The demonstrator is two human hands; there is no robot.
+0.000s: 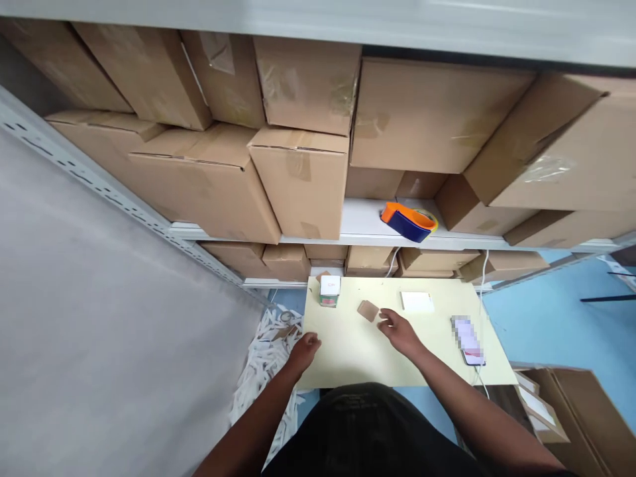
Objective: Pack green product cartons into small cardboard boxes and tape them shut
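My left hand [305, 350] rests at the left edge of a small pale yellow table [358, 358], fingers curled in, with nothing visible in them. My right hand [397, 330] reaches over the table's middle, fingers bent toward a small brown cardboard piece [368, 310] lying just beyond its fingertips. A small white box on a green base [329, 290] stands at the table's far left. A white flat pad [417, 301] lies at the far side, and a phone [468, 340] with a cable lies to the right.
Metal shelves packed with cardboard boxes [298, 172] rise behind the table. An orange and blue tape dispenser [408, 221] sits on a shelf. White paper strips [265, 361] are heaped on the blue floor at left. An open carton [556, 404] stands at right.
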